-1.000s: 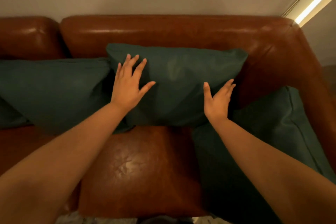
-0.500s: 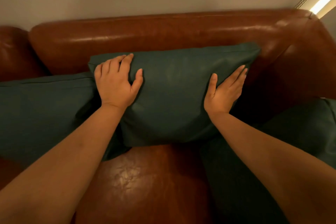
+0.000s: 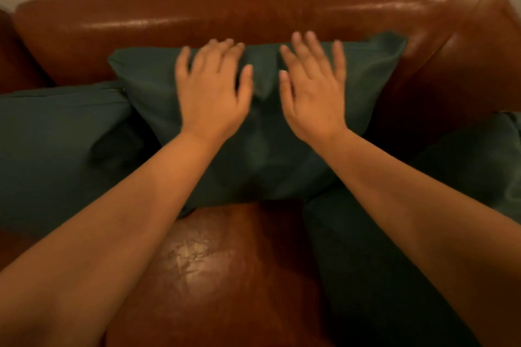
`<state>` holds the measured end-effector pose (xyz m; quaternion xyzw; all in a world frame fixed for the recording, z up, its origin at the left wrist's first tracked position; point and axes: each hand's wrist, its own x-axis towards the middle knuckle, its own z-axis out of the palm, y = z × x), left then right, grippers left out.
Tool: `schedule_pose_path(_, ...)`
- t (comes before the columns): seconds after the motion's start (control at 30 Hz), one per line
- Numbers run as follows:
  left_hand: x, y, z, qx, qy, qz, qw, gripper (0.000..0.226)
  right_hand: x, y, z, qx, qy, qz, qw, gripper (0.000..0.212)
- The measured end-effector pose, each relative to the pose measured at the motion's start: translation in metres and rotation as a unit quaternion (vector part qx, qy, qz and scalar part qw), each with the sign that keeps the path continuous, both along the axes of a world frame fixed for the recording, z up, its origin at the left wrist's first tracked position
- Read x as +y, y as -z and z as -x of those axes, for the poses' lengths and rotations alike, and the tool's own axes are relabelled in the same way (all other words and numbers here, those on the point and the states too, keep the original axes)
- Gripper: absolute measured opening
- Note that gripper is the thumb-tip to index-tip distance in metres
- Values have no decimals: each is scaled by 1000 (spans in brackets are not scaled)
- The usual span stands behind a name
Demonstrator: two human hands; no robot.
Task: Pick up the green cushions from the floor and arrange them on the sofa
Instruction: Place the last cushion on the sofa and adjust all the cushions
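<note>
While the person leans over the brown leather sofa, three dark green fabric cushions sit on it. Furthest left, the left cushion leans along the backrest, its right end touching the next one. The middle cushion stands propped against the backrest, its bottom edge on the glossy seat. Two bare hands lie flat on its upper front. The left hand has its fingers straight and a little apart, gripping nothing. Just beside it, thumbs near but not touching, the right hand has its fingers fanned out, also gripping nothing. Both are blurred, so I cannot tell how firmly they press. Furthest right, the right cushion lies by the armrest, with the middle cushion's lower corner overlapping it.
</note>
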<state>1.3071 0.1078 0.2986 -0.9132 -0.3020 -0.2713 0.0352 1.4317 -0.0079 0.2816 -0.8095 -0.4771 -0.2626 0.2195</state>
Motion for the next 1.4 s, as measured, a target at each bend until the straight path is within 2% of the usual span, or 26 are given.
schedule_pose_path(0.1,-12,18,-14,37,24,6,999,47,17,8,7,24,-37,42,998,47)
schedule_pose_path(0.27,-9,31,-15,77,20,28,996,50,15,21,3,9,-44,90,995,49)
schedule_pose_path(0.43,21,18,5,9,-39,4,999,45,8,11,-23,-14,-21,32,999,42)
schedule_pose_path(0.53,41,23,27,13,-50,-3,999,46,-20,13,-55,23,29,62,997,47)
schedule_pose_path(0.67,40,30,18,13,-56,8,998,47,-27,17,-71,64,31,110,991,53)
schedule_pose_path(0.87,32,18,36,-53,-87,-9,995,44,-41,15,-68,66,73,84,992,56)
schedule_pose_path(1.07,31,33,42,-29,-111,29,993,47,-47,20,-62,78,71,84,991,56)
schedule_pose_path(1.4,22,10,50,53,-100,116,987,51,-52,-2,-57,142,63,208,966,54)
